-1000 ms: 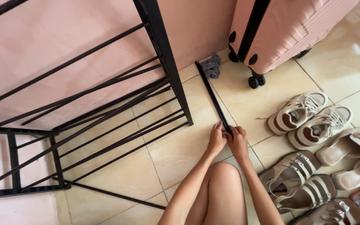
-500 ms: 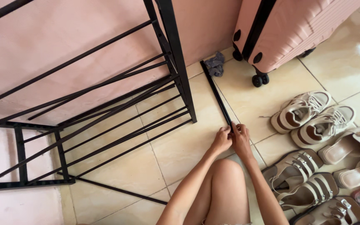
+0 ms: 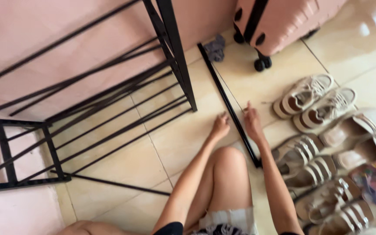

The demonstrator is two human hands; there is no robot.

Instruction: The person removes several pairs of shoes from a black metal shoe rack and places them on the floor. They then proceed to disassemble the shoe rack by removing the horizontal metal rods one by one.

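Note:
A long black metal bar (image 3: 223, 93) lies on the tiled floor, running from the wall toward my knee (image 3: 228, 159). My left hand (image 3: 220, 127) rests on the floor just left of the bar, fingers curled loosely and touching its edge. My right hand (image 3: 252, 121) sits just right of the bar, index finger stretched out along it. Neither hand grips the bar. A black metal shoe rack frame (image 3: 109, 109) stands to the left against the pink wall.
A pink wheeled suitcase (image 3: 279, 21) stands at the top right. Several pairs of sandals and sneakers (image 3: 323, 130) line the floor on the right. A small dark cloth (image 3: 215, 48) lies at the far end of the bar.
My hands have slid along the bar toward its middle and parted to either side of it. The near end of the bar now shows beside my knee.

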